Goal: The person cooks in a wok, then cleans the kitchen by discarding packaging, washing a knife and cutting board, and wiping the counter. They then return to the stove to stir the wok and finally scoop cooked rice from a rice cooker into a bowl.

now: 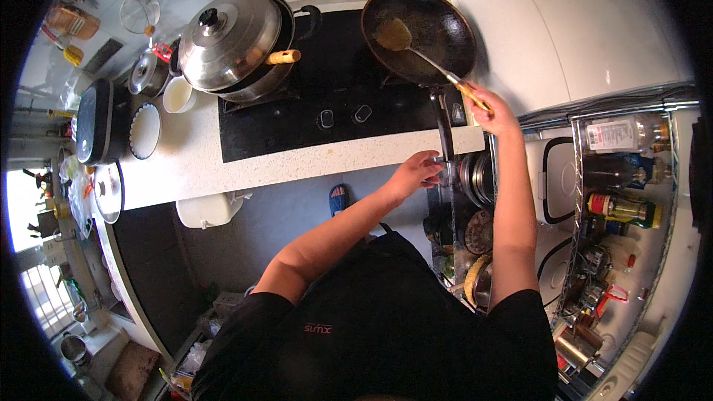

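My right hand (494, 110) grips the wooden-ended handle of a metal wok spatula (430, 59). The spatula's blade rests over the inside of a dark wok (445, 19), which sits on the right burner of a black glass gas hob (267, 136). The wok's black handle (443, 125) points toward me across the counter edge. Beside the tip of that handle, my left hand (416, 174) has its fingers apart and holds nothing; whether a fingertip touches the handle, I cannot tell. The wok shows no clear food inside.
On the left burner stands a large pan under a domed steel lid (239, 33). A white cup (179, 94), a fluted white dish (145, 131) and a black appliance (96, 122) share the pale counter (178, 153). At right, a wire rack (576, 178) holds bottles and jars.
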`<state>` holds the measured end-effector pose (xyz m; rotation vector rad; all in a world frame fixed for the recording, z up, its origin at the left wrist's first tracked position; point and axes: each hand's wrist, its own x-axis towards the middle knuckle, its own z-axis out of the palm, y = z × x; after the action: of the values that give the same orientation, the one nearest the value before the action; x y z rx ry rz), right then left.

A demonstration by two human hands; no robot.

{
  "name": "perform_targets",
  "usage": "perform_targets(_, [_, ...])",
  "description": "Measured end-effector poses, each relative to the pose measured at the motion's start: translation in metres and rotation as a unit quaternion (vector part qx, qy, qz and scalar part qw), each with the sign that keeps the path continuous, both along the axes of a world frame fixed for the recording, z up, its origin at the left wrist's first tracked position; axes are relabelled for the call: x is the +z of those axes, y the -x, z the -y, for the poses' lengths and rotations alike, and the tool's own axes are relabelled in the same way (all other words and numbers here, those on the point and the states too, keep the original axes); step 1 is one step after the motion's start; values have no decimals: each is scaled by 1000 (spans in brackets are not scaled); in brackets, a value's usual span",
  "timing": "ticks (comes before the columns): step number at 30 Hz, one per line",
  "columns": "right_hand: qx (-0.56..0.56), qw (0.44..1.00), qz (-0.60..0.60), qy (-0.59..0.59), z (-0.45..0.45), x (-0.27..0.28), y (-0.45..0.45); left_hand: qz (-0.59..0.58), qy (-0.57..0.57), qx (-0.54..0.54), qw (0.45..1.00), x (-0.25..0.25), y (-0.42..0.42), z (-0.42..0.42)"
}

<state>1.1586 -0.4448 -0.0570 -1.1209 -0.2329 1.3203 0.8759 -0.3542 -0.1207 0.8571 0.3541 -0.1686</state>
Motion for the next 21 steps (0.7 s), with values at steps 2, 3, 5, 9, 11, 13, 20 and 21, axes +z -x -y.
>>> perform_targets(2, [47, 999, 24, -11, 16, 22, 4, -12, -13, 5, 1000, 3, 7, -4])
perform_targets(3, [48, 998, 48, 5, 28, 34, 5, -13, -8, 3, 1000, 3, 8, -4])
perform_targets(5, [55, 993, 94, 36, 48, 51, 5, -18, 3, 3, 1000, -1, 11, -5])
perform_targets(9, [61, 964, 226, 125, 75, 115, 21, -25, 7, -4, 1000, -9, 14, 0])
perform_targets(11, [62, 942, 294, 150, 81, 134, 26, -36, 6, -9, 999, -8, 16, 3])
perform_targets(13, [51, 936, 309, 161, 81, 137, 23, -34, 7, -15, 999, -11, 15, 7])
perform_targets(20, [-23, 934, 298, 198, 57, 99, 10, -36, 11, -42, 998, -14, 11, 15])
perform_targets(21, [-23, 941, 282, 186, 53, 95, 11, -36, 9, -40, 999, -16, 12, 15])
